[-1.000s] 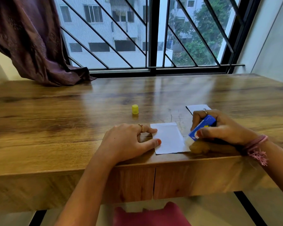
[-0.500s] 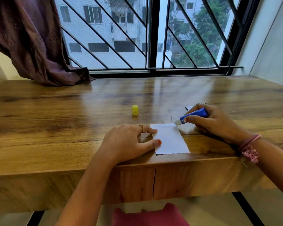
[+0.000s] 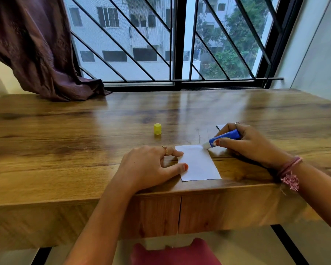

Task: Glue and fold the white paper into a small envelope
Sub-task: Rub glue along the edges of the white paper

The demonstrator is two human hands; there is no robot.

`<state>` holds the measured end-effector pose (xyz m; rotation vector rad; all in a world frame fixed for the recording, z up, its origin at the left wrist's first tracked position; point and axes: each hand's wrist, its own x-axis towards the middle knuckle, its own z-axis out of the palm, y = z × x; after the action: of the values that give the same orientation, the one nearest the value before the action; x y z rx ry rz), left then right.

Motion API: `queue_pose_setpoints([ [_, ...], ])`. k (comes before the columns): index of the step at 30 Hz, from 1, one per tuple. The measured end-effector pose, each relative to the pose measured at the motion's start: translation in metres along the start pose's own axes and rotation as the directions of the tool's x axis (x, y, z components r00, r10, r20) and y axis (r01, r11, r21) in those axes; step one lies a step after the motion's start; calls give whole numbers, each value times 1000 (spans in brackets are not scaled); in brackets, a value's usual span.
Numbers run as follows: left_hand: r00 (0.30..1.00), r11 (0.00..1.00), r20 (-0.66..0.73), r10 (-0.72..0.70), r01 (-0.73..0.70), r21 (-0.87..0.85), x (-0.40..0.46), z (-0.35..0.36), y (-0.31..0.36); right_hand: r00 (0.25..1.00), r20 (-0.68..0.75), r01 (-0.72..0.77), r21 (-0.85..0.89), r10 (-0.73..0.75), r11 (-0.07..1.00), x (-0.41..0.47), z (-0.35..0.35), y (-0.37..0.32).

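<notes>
A small white paper lies flat near the front edge of the wooden table. My left hand rests on the table with thumb and forefinger pressing the paper's left edge. My right hand grips a blue glue stick, tilted, its white tip touching the paper's far right corner. The glue's yellow cap stands alone on the table, behind the paper and to the left.
Another white paper piece peeks out behind my right hand. A brown curtain drapes onto the table's far left. A barred window runs along the back. A red seat sits below the table edge.
My right hand has carried the glue stick from the paper's near right edge up along it to the far right corner. My left hand and the paper have stayed put.
</notes>
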<state>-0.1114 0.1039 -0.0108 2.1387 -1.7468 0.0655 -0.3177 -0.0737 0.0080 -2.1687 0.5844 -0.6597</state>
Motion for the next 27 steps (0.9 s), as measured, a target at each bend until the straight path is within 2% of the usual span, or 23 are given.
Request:
queue_pose_setpoints([
  [13, 1000, 1000, 11, 5, -5, 4, 1, 0, 0, 1000, -2, -10, 40, 10, 999, -1, 0, 0],
  [17, 1000, 1000, 16, -1, 1, 5, 0, -1, 1, 998, 56, -6, 47, 3, 999, -2, -3, -1],
  [19, 1000, 1000, 15, -7, 7, -1, 0, -1, 1, 998, 63, -30, 101, 24, 994, -2, -4, 1],
  [23, 1000, 1000, 15, -21, 21, -23, 0, -2, 3, 992, -64, -83, 326, 109, 942, 3, -6, 7],
  [27, 998, 997, 14, -58, 58, -43, -1, -2, 6, 981, -134, -72, 419, 140, 905, 5, -7, 12],
])
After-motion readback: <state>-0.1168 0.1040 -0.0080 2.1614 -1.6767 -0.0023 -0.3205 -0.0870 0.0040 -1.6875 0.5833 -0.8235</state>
